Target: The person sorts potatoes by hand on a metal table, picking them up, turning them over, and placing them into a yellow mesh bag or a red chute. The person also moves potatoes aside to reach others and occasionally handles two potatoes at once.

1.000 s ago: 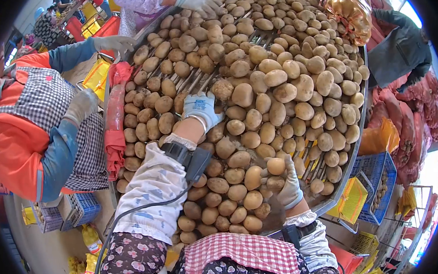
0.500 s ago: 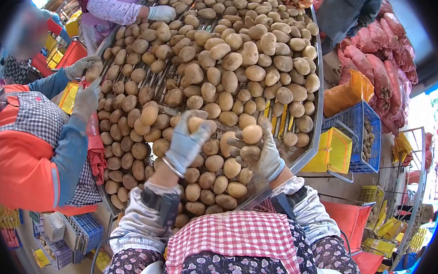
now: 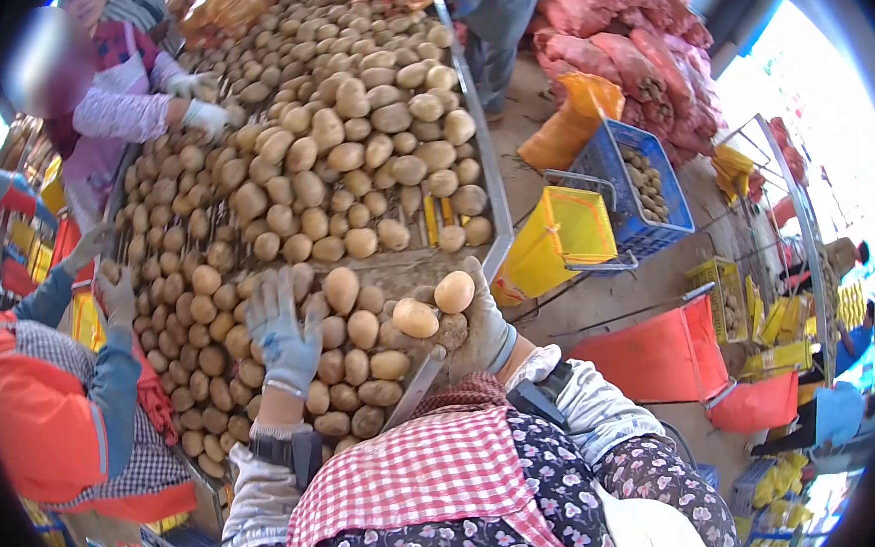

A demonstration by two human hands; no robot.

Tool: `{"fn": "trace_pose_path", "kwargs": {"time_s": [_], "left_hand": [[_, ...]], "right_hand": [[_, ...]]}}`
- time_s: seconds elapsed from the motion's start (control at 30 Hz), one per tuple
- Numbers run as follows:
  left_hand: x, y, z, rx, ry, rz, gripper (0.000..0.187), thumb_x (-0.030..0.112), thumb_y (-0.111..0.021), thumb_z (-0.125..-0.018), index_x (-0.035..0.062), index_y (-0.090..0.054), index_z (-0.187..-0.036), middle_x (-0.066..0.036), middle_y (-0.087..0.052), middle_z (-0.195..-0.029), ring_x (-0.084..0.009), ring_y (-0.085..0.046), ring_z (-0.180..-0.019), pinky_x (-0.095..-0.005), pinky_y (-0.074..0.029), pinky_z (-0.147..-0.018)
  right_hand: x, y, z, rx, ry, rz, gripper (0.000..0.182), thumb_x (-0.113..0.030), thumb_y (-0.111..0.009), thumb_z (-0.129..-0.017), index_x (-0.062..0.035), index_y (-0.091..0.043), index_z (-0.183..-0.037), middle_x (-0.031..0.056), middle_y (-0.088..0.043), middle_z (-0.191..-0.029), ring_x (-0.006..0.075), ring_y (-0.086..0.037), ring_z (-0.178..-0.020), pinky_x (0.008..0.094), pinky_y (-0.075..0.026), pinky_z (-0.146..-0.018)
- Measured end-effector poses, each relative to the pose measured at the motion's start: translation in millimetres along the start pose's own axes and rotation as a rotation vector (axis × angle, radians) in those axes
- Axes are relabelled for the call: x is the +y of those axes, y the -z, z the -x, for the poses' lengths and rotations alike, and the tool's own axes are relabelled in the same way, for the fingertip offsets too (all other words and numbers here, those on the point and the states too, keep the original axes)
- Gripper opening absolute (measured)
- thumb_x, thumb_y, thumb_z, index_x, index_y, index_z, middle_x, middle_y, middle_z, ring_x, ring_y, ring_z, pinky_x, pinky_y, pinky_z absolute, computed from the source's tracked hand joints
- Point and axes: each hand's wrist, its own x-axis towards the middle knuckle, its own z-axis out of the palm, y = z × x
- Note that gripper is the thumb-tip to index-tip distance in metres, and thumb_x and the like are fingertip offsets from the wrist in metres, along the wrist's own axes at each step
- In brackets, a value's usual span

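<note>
A long metal sorting table [image 3: 493, 215] is heaped with brown potatoes [image 3: 346, 138]. My right hand [image 3: 474, 326], in a grey glove, holds several potatoes [image 3: 435, 308] lifted just above the table's near right edge. My left hand [image 3: 281, 336], in a grey-blue glove, rests with fingers spread on the pile of potatoes at the near end, holding nothing that I can see. A black band with a cable sits on each of my wrists.
A person in orange and blue sleeves [image 3: 101, 373] works at the left side, another in a pink apron [image 3: 117, 104] farther up. To the right stand a yellow crate [image 3: 560, 241], a blue crate of potatoes [image 3: 638, 186], red bins [image 3: 673, 358] and red sacks [image 3: 631, 55].
My view has swung to the right. My right hand has drawn its potatoes to the table's right edge. My left hand has dropped from its raised position onto the pile.
</note>
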Motion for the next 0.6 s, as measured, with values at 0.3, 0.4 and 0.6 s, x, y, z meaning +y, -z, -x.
{"fn": "trace_pose_path", "kwargs": {"time_s": [0.3, 0.4, 0.6], "left_hand": [[-23.2, -22.9, 65.7, -0.227, -0.021, -0.253, 0.054, 0.033, -0.049, -0.090, 0.0072, -0.047, -0.137, -0.015, -0.035, -0.149, -0.0366, -0.027, -0.138, -0.0520, -0.015, -0.115], [-24.1, -23.3, 64.4, -0.234, -0.053, -0.297, 0.052, 0.035, -0.043, -0.094, 0.0071, -0.046, -0.138, -0.015, -0.036, -0.148, -0.0362, -0.029, -0.138, -0.0518, -0.016, -0.115], [-39.5, -28.7, 66.9, -0.247, -0.113, -0.412, 0.055, 0.044, -0.033, -0.099, 0.0082, -0.045, -0.139, -0.014, -0.037, -0.149, -0.0356, -0.032, -0.137, -0.0492, -0.023, -0.113]], "right_hand": [[-78.4, 135.8, 108.0, 0.102, 0.290, -0.305, 0.085, -0.085, -0.043, -0.073, -0.0102, -0.070, -0.105, 0.0221, -0.053, -0.132, 0.0478, -0.056, -0.110, 0.0433, -0.054, -0.055], [-118.1, 166.5, 160.4, 0.296, 0.549, -0.391, 0.081, -0.084, -0.042, -0.074, -0.0129, -0.069, -0.100, 0.0213, -0.055, -0.129, 0.0482, -0.057, -0.105, 0.0399, -0.054, -0.050], [-217.5, 253.2, 313.9, 0.562, 1.185, -0.373, 0.089, -0.088, -0.032, -0.074, -0.0117, -0.067, -0.102, 0.0165, -0.059, -0.124, 0.0465, -0.053, -0.113, 0.0393, -0.056, -0.059]]}}
